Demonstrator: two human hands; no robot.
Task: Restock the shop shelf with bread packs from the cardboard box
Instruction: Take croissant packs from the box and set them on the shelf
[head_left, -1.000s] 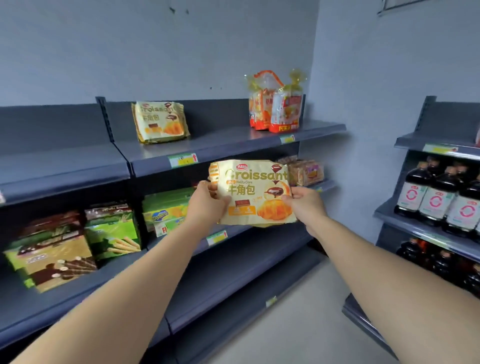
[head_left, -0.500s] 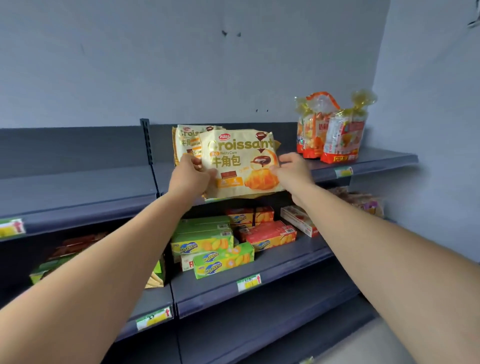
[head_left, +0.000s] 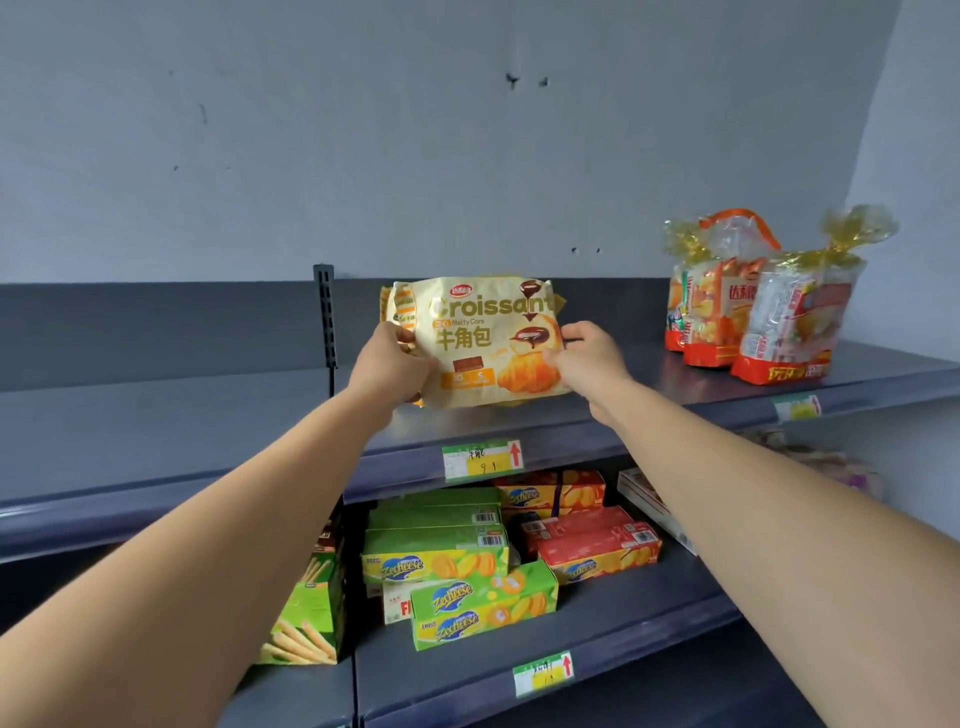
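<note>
– Bread pack: how is it gripped?
– It is pinched at both short sides, by the left hand at its left edge and the right hand at its right, with fingers curled onto the film. Neither hand is judged nearer, as the pack lies squarely between them.
– Its long axis?
– It runs left to right, along the front lip of the top shelf. The face is held upright and tilted slightly back, with the bottom seam at or just above the board. Contact cannot be confirmed.
– Material?
– Soft, glossy cream film, puffed and creased, in a flat pillow shape. Some give under the fingers is expected.
– What is noted beyond it?
– A second pack of the same kind is stood directly behind, with only its left edge showing. Release is judged to depend on the front pack being leaned against it. Farther right, clear crinkled bags of bread are stood, well apart.
</note>
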